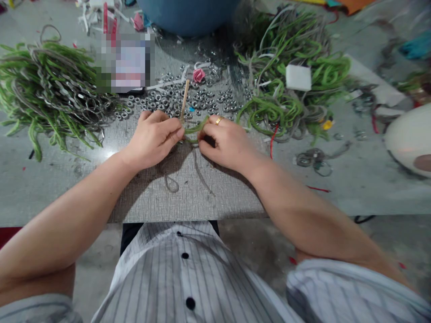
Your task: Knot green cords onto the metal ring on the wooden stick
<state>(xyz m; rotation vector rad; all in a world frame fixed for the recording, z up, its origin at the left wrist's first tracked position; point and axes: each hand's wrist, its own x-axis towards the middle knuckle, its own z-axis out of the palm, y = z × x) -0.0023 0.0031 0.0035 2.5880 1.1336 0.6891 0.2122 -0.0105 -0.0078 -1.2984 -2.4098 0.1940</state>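
Between my two hands a green cord (194,130) is held low over the table. My left hand (156,137) pinches its left end, thumb and fingers pressed together. The fingers of my right hand (225,140), with a gold ring on one, are closed on the other end. A thin grey cord (202,176) trails from there toward the table's front edge, and a grey loop (171,184) lies below my left hand. Just beyond my fingertips a thin wooden stick (185,99) points away from me. Metal nuts (164,99) are scattered behind my hands.
A heap of green and grey cords (50,89) with metal pieces lies at left. More cords (286,107) are tangled at right, with a white block (298,77) on top. A blue container (191,15) stands at the back. A pale rounded object (409,139) sits at far right.
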